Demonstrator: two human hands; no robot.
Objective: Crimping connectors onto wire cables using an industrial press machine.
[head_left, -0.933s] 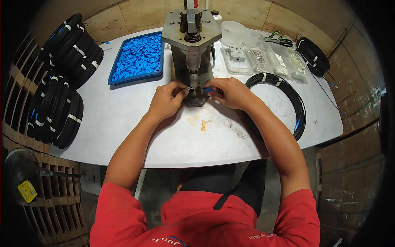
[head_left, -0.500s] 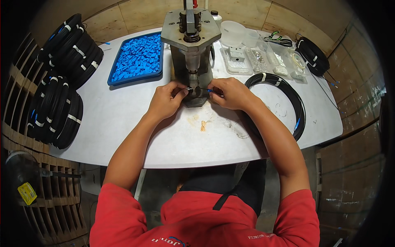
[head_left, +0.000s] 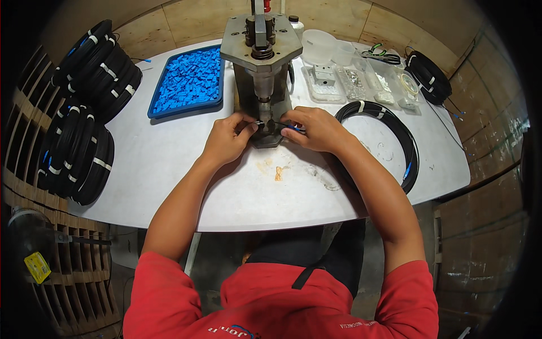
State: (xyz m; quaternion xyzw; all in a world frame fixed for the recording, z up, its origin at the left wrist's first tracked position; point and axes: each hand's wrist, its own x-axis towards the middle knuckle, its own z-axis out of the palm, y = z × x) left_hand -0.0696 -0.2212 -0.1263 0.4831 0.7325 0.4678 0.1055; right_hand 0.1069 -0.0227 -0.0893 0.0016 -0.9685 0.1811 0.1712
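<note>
A metal bench press (head_left: 254, 56) stands at the middle of the table, its ram lowered near the small base. My left hand (head_left: 227, 137) is at the left of the ram, fingers pinched on a small light-coloured piece (head_left: 258, 122) too small to name. On the other side my right hand (head_left: 317, 130) is closed round a thin black cable (head_left: 280, 123) with a blue part (head_left: 296, 129) showing between the fingers. The cable's end points toward the ram. Whether it touches the small piece cannot be made out.
A dark blue tray (head_left: 153, 112) of blue connector pieces lies at back left. Coiled black cables (head_left: 79, 152) are stacked at the left edge, and another coil (head_left: 407, 144) lies at right. Clear plastic containers (head_left: 319, 46) and green-handled pliers (head_left: 377, 52) sit at back right.
My right fingers have shifted slightly left along the cable, toward the press, and more of the dark cable shows by the fingers. My left hand stays in place.
</note>
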